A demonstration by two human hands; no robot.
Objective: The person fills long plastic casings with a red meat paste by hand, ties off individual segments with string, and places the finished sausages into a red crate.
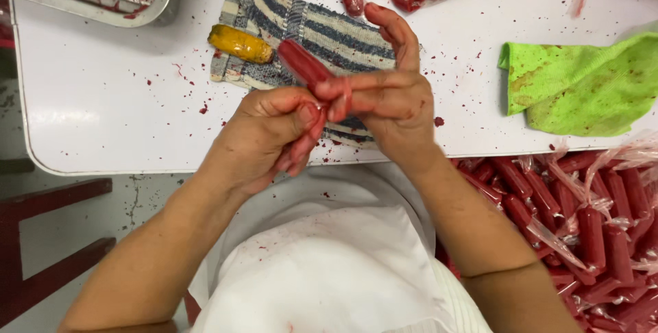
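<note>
Hands met above the striped cloth (322,31): left hand (271,134) and right hand (387,100) both pinched shut on one red sausage (303,64), apparently working its end casing; the next move would need a firm, steady pull.

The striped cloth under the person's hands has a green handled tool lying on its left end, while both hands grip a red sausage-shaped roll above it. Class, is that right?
Not quite. In the head view, the tool on the striped cloth is yellow, not green. Both the left hand and right hand do grip the red roll.
</note>
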